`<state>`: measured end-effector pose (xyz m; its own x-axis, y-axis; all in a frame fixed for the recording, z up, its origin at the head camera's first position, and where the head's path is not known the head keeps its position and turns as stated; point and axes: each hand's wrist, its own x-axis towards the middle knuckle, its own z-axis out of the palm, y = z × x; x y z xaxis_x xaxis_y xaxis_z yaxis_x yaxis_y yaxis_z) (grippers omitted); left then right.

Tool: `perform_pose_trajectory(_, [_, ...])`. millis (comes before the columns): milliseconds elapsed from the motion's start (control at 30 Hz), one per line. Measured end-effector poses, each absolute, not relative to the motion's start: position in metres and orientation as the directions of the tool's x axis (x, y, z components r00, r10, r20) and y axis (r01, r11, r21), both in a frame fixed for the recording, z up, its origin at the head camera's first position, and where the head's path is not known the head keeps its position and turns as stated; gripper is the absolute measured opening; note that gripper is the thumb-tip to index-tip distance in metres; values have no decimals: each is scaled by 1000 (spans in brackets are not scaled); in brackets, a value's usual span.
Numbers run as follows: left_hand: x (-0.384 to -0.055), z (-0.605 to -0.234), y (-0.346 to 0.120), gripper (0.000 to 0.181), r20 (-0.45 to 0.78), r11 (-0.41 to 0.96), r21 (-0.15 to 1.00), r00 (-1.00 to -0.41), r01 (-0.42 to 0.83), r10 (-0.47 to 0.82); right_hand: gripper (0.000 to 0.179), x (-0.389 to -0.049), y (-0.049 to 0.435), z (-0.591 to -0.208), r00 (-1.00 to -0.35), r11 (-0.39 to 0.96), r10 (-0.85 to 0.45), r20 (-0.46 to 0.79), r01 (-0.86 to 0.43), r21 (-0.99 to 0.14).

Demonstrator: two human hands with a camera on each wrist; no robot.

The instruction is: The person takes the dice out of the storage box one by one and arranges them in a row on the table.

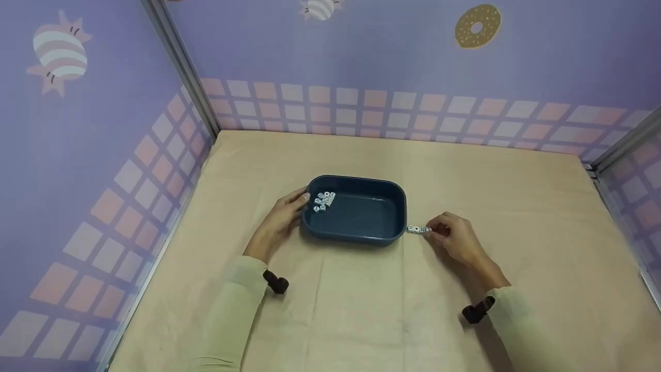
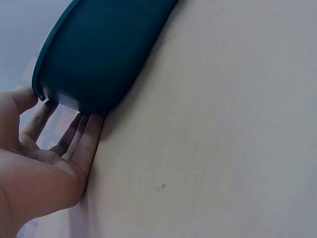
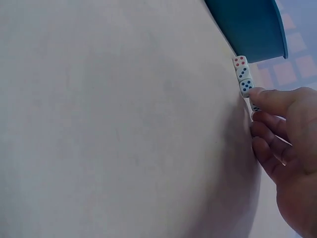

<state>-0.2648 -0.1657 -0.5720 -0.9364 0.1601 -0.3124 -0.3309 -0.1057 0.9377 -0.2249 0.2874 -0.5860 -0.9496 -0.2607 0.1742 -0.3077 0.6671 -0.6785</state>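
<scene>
A dark blue rectangular dish (image 1: 356, 237) with rounded corners is on the cloth-covered table. Several white dice (image 1: 324, 201) are bunched inside it at the left end. My left hand (image 1: 283, 219) grips that end, its thumb over the rim and its fingers (image 2: 89, 139) against the outer wall. A short row of white dice (image 1: 416, 229) extends from the dish's right side; red and blue pips show on these dice (image 3: 243, 74) in the right wrist view. At the row's outer end my right hand (image 1: 454, 237) pinches a die (image 3: 255, 107), partly hidden by the thumb.
A cream cloth (image 1: 356, 310) covers the table. Purple wall panels (image 1: 387, 57) with a checked band stand behind and to the sides. A metal post (image 1: 181, 62) marks the back left corner. Dark wrist devices (image 1: 276, 282) sit at both cuffs.
</scene>
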Motion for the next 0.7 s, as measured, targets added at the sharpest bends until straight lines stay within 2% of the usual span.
perform_pose_trajectory(267, [-268,-573,-166,54,-326,-104,933,-931,-345,165,13,-226,286,-591,-948,658,-260,181,-312,-686])
perform_pose_trajectory(500, [-267,-571,-167,59,-322,-117,932,-931,-344,173,18,-227,285,-594,-964,626,-242,113,-244,-741])
perform_pose_trajectory(700, [-267,-571,-166,58,-324,-120,930,-930,-347,171,16,-230,284,-594,-963,613,-253,97,-237,-754])
